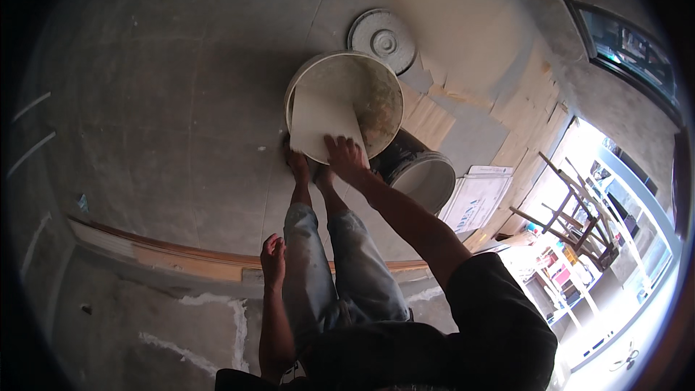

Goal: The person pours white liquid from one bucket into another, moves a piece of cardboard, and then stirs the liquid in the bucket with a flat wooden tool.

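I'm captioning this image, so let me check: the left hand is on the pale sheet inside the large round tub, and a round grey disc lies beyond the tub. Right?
Not quite: the head view shows the right hand on the pale sheet inside the large round tub; a round grey disc does lie beyond.

Head view: left unit of a side-by-side fisheye pair, head-worn. Aim: steeply downward, past the wearer's own torso (384, 355) and jeans (365, 268), toward the round tub (381, 105), just above picture centre. Orientation: upright, unmirrored. Range: closest to the torso, below the tub in frame; farther from the tub itself, with a view into its interior. Coverage: wide, from floor (159, 101) left of the tub to bright opening (608, 286) at its lower right.
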A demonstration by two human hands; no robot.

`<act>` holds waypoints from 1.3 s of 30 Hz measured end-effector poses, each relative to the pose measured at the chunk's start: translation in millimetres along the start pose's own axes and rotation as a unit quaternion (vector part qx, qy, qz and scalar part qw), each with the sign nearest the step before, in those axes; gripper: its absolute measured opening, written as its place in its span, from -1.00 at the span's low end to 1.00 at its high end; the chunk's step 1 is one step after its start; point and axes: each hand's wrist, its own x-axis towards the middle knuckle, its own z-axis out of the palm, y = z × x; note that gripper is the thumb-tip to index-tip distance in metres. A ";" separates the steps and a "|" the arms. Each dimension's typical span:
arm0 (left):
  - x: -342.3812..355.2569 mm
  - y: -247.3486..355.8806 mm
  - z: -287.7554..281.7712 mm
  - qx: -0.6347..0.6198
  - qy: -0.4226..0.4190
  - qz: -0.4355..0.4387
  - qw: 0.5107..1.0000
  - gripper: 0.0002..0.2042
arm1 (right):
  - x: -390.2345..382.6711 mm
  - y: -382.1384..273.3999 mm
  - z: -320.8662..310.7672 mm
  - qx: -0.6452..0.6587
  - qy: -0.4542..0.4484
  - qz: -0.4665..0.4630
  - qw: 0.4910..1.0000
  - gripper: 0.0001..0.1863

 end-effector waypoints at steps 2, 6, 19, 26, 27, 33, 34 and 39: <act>-12.9 -5.2 -20.1 -0.003 0.020 -0.023 1.000 -0.54 | 23.9 -24.3 -32.2 0.042 -0.013 0.033 0.998 -0.46; -20.1 -21.2 -27.4 0.020 0.031 -0.054 0.998 -0.53 | 35.9 17.5 -50.9 0.286 0.071 0.256 0.921 -0.49; -31.4 -0.8 -19.9 -0.027 0.049 -0.048 0.997 -0.51 | -55.6 -19.7 -50.4 0.258 0.223 0.476 0.811 0.06; -28.5 -0.7 -24.9 0.038 0.055 -0.068 0.995 -0.44 | -11.6 29.1 -103.0 0.046 0.298 0.181 0.936 -0.08; -27.7 0.8 -24.5 0.043 0.053 -0.065 0.996 -0.44 | 4.8 42.3 -109.7 0.053 0.287 0.158 0.943 -0.10; -30.5 8.4 -28.2 0.042 0.070 -0.072 0.994 -0.52 | 36.4 74.2 -131.1 -0.121 0.184 -0.052 0.974 -0.28; -30.0 8.6 -29.2 0.038 0.069 -0.072 0.994 -0.52 | 32.2 76.4 -138.1 -0.131 0.168 -0.089 0.973 -0.29; -27.8 -0.6 -32.7 0.019 0.067 -0.069 0.995 -0.51 | 31.5 87.5 -194.6 -0.270 0.074 -0.228 0.933 -0.36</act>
